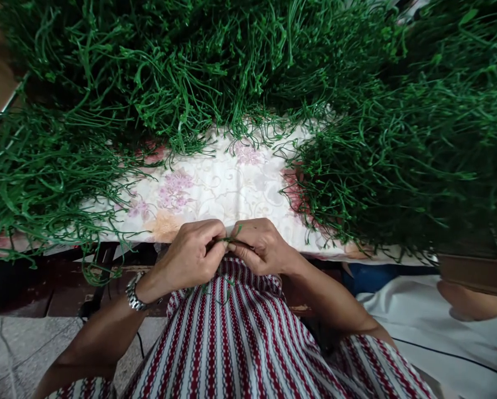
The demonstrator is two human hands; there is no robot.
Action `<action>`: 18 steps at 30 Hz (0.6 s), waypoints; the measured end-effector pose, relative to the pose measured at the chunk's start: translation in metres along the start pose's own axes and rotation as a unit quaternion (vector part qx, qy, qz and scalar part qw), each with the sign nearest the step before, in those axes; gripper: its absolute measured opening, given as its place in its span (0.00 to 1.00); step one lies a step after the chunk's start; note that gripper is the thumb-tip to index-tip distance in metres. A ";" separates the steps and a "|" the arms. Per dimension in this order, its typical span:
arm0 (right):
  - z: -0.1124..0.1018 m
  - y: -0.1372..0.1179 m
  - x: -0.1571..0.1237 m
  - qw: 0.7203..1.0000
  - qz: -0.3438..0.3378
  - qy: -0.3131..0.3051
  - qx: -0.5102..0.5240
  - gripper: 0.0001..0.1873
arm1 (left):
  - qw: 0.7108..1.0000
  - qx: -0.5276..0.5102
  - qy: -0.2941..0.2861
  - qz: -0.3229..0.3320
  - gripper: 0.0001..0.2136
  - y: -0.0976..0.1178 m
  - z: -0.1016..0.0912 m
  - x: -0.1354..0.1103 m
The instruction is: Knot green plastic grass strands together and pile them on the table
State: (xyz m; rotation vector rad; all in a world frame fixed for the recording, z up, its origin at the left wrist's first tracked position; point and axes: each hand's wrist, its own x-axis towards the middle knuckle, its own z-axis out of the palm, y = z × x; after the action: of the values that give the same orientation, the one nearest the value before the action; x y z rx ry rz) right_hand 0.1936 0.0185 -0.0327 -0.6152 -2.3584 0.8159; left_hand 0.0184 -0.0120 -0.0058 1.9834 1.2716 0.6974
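We hold both hands at the near edge of the table, just over its rim. Our left hand (198, 252) is closed, thumb and bent forefinger pinching a thin dark stem (239, 242); our right hand (267, 244) grips the same stem beside it, thumb pressed along it, fingers curled under. The stem lies roughly level between the two hands, which are almost touching, above the gathered front of our striped garment (227, 343).

Beyond our knuckles, the flowered cloth (227, 185) shows as a pale patch running away to the far side, and there we have the most room to move. Its borders are ragged: the left heap of green stems (52, 172) spills over the near edge, the far heap (198, 66) closes off the back, and the right heap (410, 160) reaches the near rim too, leaving loose tips on the cloth.

Our left wrist wears a metal watch (135, 291), just nearer than the table edge. At near right, a person in a white garment (440, 316) sits close by, limiting elbow room on that side.
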 end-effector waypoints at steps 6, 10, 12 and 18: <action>-0.015 -0.001 -0.013 0.984 0.105 0.137 0.038 0.09 | 0.988 -0.102 0.093 -0.065 0.08 -0.005 -0.013 -0.008; -0.033 -0.001 -0.010 0.987 0.088 0.115 0.071 0.07 | 0.984 -0.153 0.002 -0.090 0.04 -0.007 -0.013 0.001; -0.034 -0.001 -0.006 0.975 0.097 0.157 0.121 0.07 | 0.967 -0.224 0.009 -0.124 0.04 -0.009 -0.008 0.008; -0.016 0.000 -0.003 0.915 0.189 0.141 0.327 0.10 | 0.893 -0.418 0.014 -0.165 0.08 -0.017 0.002 0.014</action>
State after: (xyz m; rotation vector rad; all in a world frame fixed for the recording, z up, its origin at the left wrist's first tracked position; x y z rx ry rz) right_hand 0.2062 0.0238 -0.0232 -0.8281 -1.5753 1.4862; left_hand 0.0153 0.0052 -0.0186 1.0315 1.0300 0.9028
